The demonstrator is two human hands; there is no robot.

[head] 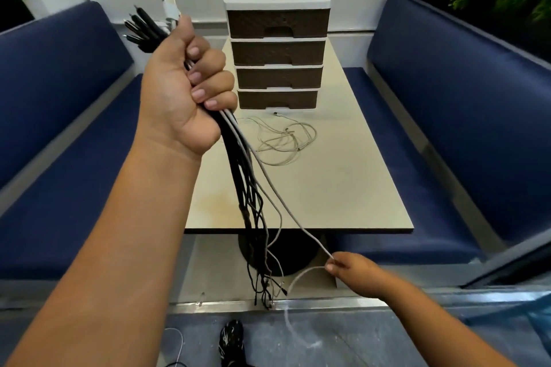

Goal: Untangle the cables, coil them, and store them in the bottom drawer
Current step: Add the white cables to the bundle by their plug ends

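My left hand (185, 92) is raised over the table's left side and grips a bundle of black and white cables (250, 197); their plugs stick up above my fist and their loose ends hang below the table edge. My right hand (348, 270), low in front of the table, pinches one white cable (298, 222) that runs taut up to the bundle. A thin white cable tangle (283, 140) lies on the table before the drawer unit (277, 42). The bottom drawer (278, 99) is closed.
The beige table (343, 188) stands between two blue benches (447, 104). The four-drawer brown unit with a white top sits at its far end. Another white cable (179, 343) lies on the floor near a shoe (231, 340). Plants are at the back right.
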